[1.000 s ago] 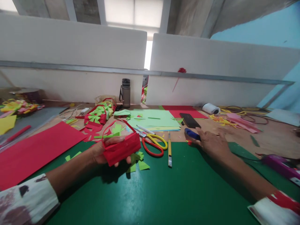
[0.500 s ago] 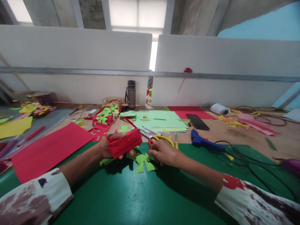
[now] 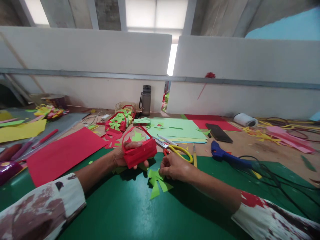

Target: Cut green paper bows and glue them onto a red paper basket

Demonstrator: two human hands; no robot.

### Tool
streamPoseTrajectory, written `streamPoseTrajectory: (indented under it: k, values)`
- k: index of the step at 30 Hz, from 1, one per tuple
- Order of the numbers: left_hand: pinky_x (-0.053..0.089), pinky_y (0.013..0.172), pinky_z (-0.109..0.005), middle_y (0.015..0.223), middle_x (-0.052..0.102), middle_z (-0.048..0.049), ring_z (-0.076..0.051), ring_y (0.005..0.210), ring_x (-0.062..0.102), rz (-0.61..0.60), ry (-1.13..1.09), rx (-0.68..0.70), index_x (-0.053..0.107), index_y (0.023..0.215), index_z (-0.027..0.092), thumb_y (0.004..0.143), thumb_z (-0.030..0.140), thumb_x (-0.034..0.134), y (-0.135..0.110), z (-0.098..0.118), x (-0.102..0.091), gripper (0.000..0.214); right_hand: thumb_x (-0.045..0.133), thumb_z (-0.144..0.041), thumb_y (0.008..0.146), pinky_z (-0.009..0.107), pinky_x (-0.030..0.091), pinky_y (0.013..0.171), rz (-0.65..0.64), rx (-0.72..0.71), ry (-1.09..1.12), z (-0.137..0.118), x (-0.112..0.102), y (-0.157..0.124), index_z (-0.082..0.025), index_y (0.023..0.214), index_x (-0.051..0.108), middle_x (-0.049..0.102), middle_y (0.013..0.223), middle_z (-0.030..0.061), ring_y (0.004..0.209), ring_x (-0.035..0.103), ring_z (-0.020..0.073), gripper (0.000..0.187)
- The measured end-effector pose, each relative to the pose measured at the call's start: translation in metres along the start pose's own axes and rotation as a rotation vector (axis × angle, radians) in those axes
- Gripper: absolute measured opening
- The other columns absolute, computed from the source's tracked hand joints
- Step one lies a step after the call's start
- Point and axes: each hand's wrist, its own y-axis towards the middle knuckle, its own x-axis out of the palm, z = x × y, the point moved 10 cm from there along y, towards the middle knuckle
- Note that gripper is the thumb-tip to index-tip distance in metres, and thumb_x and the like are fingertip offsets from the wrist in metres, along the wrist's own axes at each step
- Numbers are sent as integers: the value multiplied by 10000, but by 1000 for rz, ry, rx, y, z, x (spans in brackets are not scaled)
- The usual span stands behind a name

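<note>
My left hand [image 3: 122, 155] is wrapped round a small red paper basket [image 3: 140, 152] with a thin handle, tilted above the green mat [image 3: 117, 206]. In the pinched fingers of my right hand [image 3: 175, 166] is a light green paper flower [image 3: 157, 181] with pointed petals, its near petals hanging over the mat. Just beyond that hand lie scissors [image 3: 181, 152] with yellow and red handles. Behind my left hand, more green cut pieces rest partly hidden on the mat.
A blue glue gun [image 3: 225, 156] with black cable lies to the right, near a phone [image 3: 218, 132]. Light green sheets [image 3: 175, 128] are stacked at the back. To the left are a red sheet [image 3: 67, 155] and a finished-looking red basket [image 3: 116, 123]. A bottle [image 3: 146, 100] stands behind.
My right hand has lifted the green paper flower slightly from among the other green pieces and drawn it nearer. The view has turned a little left; my left hand still holds the red basket.
</note>
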Motion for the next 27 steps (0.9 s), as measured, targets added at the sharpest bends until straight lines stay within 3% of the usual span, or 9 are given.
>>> streamPoseTrajectory:
  k: [3,7,14,23,27]
  values:
    - [544,433,-244,1079,667,-187,-266,746,710,35,-30,9,548,1186,81,876,431,517,1,-1,-2,469,608,-116,708,187,346,396,-3,-13,44,-4,0,-2,-173,598,552,505,445,-88,374,440,71,136]
    - [546,426,-244,1089,669,-171,-269,750,712,51,-62,15,558,1183,101,878,419,514,1,-2,-2,443,589,-105,663,182,335,442,83,-101,102,-17,-15,-10,-178,569,544,509,484,-73,460,461,74,128]
    - [553,441,-240,887,727,-141,-235,661,705,35,-111,-6,616,1120,36,914,367,489,0,-5,4,411,545,-154,669,198,365,467,222,-193,210,-19,-31,-17,-176,621,547,558,542,-38,498,501,94,53]
    - [562,451,-255,849,737,-114,-227,639,704,35,-162,-80,610,1146,40,913,355,490,-1,-16,4,410,559,-155,678,216,371,502,336,-303,256,-31,-40,-28,-171,628,561,535,579,-39,526,469,92,53]
    - [560,448,-252,801,730,-112,-204,579,688,12,-163,-113,626,1072,34,878,387,538,1,-23,9,413,568,-172,695,226,377,514,376,-337,260,-38,-43,-36,-172,641,575,553,594,-30,548,485,103,54]
